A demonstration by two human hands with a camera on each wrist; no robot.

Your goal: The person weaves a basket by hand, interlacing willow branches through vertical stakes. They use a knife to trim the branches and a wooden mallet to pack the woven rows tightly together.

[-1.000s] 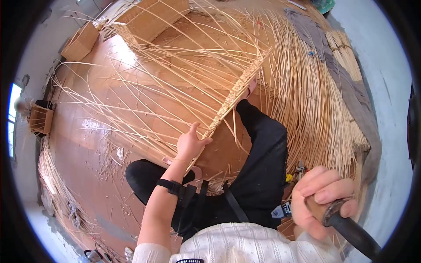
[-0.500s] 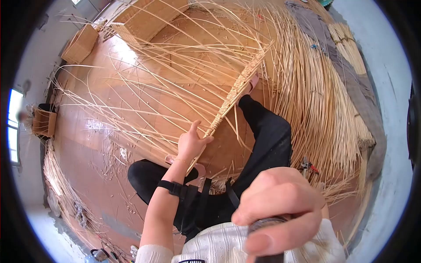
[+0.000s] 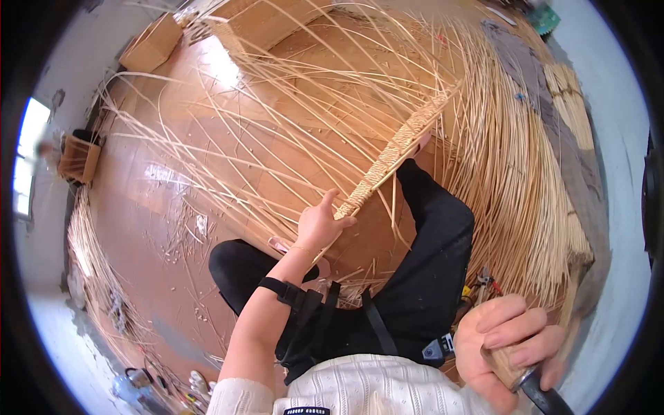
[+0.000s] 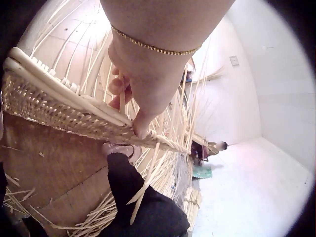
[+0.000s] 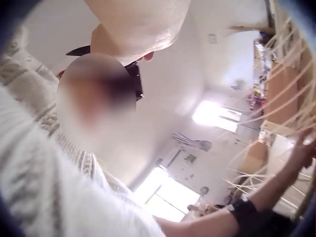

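Change: right hand has swung off the lap area, out to the lower right, fingers curled round the wooden handle of a dark-shafted tool. Tool is well apart from the woven panel, so no tool work on the weave at this instant, I'd judge.

Left hand hasn't left the panel's near end; thumb on the rim, other fingers curled in behind, pinching it. Index finger points up-frame in the head view. Looks like the steadying hand.

Panel runs diagonally from centre to upper right, over the floor, between the legs. Long loose rods fan out to the upper left, so weave looks only part done. Big rod pile sits right of the panel.
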